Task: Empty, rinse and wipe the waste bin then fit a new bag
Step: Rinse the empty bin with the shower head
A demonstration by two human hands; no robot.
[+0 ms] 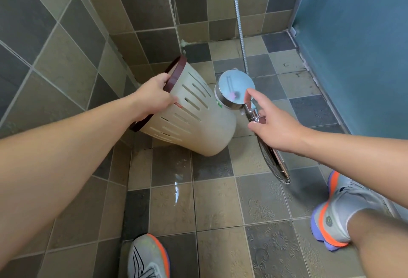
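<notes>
My left hand (154,98) grips the waste bin (194,114) at its dark brown rim (174,74), fingers hooked over the edge and thumb on the outer wall, so the bin hangs tilted with its mouth turned to the left wall and its closed base pointing down-right, off the floor as far as I can judge; held that way probably so rinse water drains out through the mouth and slots rather than pooling. My right hand (273,123) holds the shower head (235,89) by its handle (254,115), lower fingers wrapped underneath it while the index finger and thumb stick out straight and apart, index tip near the round face plate; head sits just beside the bin base, touching or nearly, can't tell which. No spray visible, so I judge I'm between rinse passes or aiming. Wet patch with glare on the tiled floor (176,187) under the bin fits rinse stage; wipe and new bag not done, no bag or cloth in view. Metal hose (239,24) runs up the back wall, loops below my right hand. Counts: one bin, one shower head, one hose, two hands, two shoes (left shoe (148,258), right shoe (335,213)) planted apart for footing on wet tile, one blue panel (357,46) at right, bin wall slots several rows, not fully countable
</notes>
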